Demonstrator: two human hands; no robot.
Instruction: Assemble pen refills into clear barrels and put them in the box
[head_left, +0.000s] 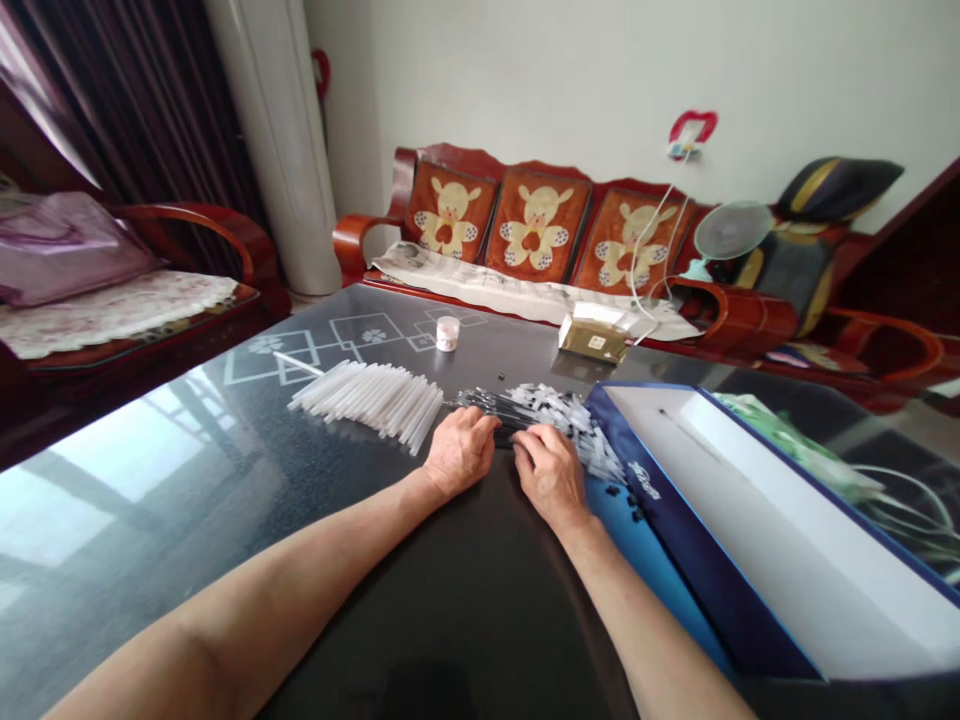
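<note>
Both hands are together at the middle of the dark table (480, 600). My left hand (461, 452) is closed, thumb and fingers pinched near a bunch of thin black sticks (487, 402); what it holds is too small to make out. Close by on its right, my right hand (551, 472) has its fingers curled together, their tips by the dark sticks, and its contents are hidden. A row of whitish translucent tubes (367, 395) lies left of my left hand. Beyond my right hand spreads a pile of small white and clear pieces (555, 405).
A long open blue box with a white inside (750, 500) stands at the right. Small black pieces (636, 510) lie on a blue surface (652, 560) beside it. Farther back are a small white tub (448, 334) and a tissue box (592, 338).
</note>
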